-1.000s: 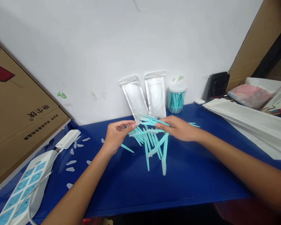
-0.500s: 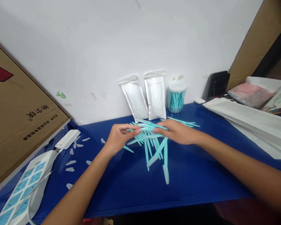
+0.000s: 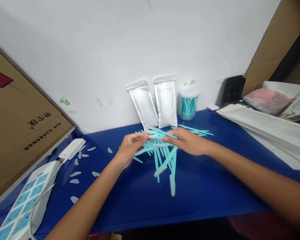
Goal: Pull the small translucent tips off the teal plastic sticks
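Observation:
My right hand [image 3: 183,141] is closed around several turquoise eyebrow razors [image 3: 166,163], which fan out to the left and down toward me. Thumb and fingertips of my left hand [image 3: 132,145] pinch the left end of one razor from that bunch; its tip is hidden by the fingers. Beneath both hands lies a loose heap of more razors [image 3: 150,146] on the blue table [image 3: 202,190]. Small whitish blade covers [image 3: 75,174] are scattered on the left of the table.
Two silvery bubble mailers [image 3: 166,103] lean on the wall beside a lidded jar [image 3: 188,105] full of turquoise razors. A power strip [image 3: 27,200] and a white adapter [image 3: 72,149] lie left, near a cardboard box [image 3: 27,126]. White flat packaging [image 3: 265,133] is stacked at right.
My left hand has shifted slightly right, its fingers more curled at the razor's end. The razors hanging from my right hand have swung a little left.

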### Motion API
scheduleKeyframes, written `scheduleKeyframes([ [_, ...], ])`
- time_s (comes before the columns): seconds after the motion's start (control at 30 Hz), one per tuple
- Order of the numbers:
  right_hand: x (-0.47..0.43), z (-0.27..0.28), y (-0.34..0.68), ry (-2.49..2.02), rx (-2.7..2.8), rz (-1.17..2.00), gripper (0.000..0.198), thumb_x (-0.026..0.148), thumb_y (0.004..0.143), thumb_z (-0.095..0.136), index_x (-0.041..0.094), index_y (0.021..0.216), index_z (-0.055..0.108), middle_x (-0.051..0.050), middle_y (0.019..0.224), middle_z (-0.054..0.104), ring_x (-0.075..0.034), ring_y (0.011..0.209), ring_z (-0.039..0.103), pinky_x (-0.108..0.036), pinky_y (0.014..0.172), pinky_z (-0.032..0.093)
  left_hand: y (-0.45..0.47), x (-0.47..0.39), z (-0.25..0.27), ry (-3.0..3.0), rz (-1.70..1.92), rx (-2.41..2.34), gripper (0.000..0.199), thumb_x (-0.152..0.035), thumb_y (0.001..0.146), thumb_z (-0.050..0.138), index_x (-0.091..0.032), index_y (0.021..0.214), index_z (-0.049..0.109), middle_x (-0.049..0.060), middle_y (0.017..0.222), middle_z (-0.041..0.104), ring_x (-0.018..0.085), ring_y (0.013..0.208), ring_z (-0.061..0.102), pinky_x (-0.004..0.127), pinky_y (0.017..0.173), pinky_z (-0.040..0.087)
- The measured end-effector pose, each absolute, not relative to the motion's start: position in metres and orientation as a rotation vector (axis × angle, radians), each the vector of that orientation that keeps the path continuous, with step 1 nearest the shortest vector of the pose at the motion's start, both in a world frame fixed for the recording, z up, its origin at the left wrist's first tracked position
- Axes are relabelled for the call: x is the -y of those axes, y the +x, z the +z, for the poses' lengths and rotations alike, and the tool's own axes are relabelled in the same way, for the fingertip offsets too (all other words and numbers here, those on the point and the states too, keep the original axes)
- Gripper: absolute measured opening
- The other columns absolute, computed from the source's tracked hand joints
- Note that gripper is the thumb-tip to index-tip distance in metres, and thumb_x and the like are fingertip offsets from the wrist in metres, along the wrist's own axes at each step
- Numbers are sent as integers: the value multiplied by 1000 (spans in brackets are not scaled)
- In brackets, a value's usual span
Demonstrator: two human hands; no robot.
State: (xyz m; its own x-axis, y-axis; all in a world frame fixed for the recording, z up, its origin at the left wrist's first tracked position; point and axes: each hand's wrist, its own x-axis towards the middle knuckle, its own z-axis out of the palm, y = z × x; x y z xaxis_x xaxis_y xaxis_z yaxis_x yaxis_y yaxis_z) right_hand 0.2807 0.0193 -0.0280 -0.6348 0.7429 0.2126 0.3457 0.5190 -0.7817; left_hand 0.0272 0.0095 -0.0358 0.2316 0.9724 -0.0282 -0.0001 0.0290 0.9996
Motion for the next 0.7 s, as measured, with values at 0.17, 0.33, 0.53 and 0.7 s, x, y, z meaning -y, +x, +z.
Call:
scheduleKeyframes([
  [0.17,-22,-33,278,-995,1786,1117,51,67,97,50,20,77,50,5,65,38,-11,57,33,-25,55,28,28,-11,-36,1207,1132,-1015,47,-57,91,62,-15,111,73,4,81,66,3,42,18,23,42,12],
  [0.33,-17,-39,266,-1055,1281,1190,53,72,90,59,22,76,47,8,56,32,-8,48,23,-24,46,19,38,9,-40,1767,985,-1088,59,-37,79,80,-22,134,62,-3,84,57,5,52,33,22,51,30],
  [0.53,11,-48,237,-889,1615,1060,45,59,101,49,18,90,65,-2,77,60,-16,68,53,-28,64,44,65,36,-40,1743,1005,-981,57,-50,83,78,-22,131,62,6,104,67,19,88,62,30,77,52],
  [0.7,32,-53,228,-789,1850,1160,36,54,106,41,23,102,60,2,73,53,-15,63,47,-27,60,43,67,29,-36,1662,1142,-1043,39,-53,97,59,-16,102,74,8,96,73,25,97,67,38,91,53],
])
